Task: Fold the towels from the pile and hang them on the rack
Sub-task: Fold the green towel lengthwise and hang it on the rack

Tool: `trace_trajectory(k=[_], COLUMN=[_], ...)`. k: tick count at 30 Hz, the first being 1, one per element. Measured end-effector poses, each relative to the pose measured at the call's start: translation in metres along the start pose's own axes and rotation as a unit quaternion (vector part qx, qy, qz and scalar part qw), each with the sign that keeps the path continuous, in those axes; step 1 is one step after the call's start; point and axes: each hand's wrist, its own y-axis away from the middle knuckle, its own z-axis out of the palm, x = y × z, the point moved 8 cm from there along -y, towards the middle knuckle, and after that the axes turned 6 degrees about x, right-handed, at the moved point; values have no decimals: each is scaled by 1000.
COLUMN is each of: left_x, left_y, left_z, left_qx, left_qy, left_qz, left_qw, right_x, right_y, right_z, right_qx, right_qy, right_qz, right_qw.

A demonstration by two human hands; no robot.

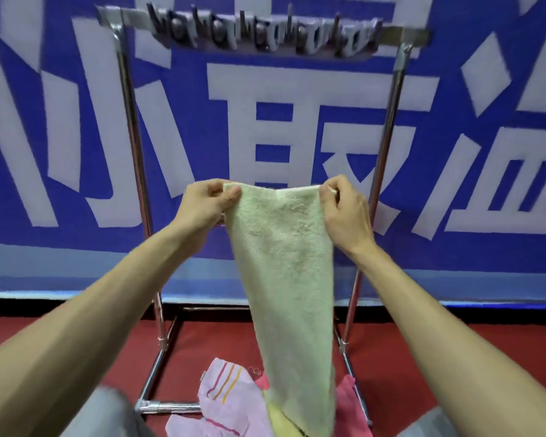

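A pale green towel [284, 263] hangs lengthwise in front of me, held by its top edge. My left hand [202, 203] pinches the top left corner and my right hand [344, 209] pinches the top right corner. The towel's lower end reaches down to a pile of towels [227, 402] on the floor: a light pink one with coloured stripes, a darker pink one and a yellow one. Behind stands a metal rack [133, 127] with two uprights and a top bar carrying several grey hangers [262, 33].
A blue banner with large white characters [44, 137] covers the wall behind the rack. The floor is red [407, 357]. The rack's base bars [158, 370] frame the pile. My knees show at the bottom corners.
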Motion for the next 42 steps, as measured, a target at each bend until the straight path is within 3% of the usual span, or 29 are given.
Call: trace_trajectory(k=[4,6,9,12,15,17,19,23,27,35,39,42], left_x=[89,89,107,169,207,221,236,260,265,202,151,81], left_y=[-21,-23,-30,-38,-33,-27,-27,-30,-20,-26,-22,-17], left_z=[-7,0,9,1,3,8,0,-19,-10,-14,-13,-11], left_qx=[0,-55,-98,-63,-47,-41,7,126,144,91,63,50], left_qy=[-54,-84,-6,69,-42,-93,-65,-15,-81,-20,-60,-68], left_qz=[97,81,36,75,152,199,230,282,319,202,162,86], left_qw=[994,992,995,993,986,975,971,951,933,975,983,993], right_x=[-40,-45,-66,-117,-139,-147,-156,-170,-178,-129,-74,-26], right_y=[-61,-68,-85,-119,-136,-141,-141,-143,-146,-126,-94,-52], right_z=[-40,-44,-63,-100,-120,-122,-125,-144,-146,-110,-70,-32], right_qx=[38,53,74,105,119,98,92,148,138,26,-51,-107], right_qy=[-3,-5,-15,-7,3,66,107,87,103,101,59,8], right_qz=[-22,-25,-50,-120,-128,-151,-184,-195,-186,-118,-38,42], right_qw=[999,998,996,987,985,981,973,966,967,988,996,993])
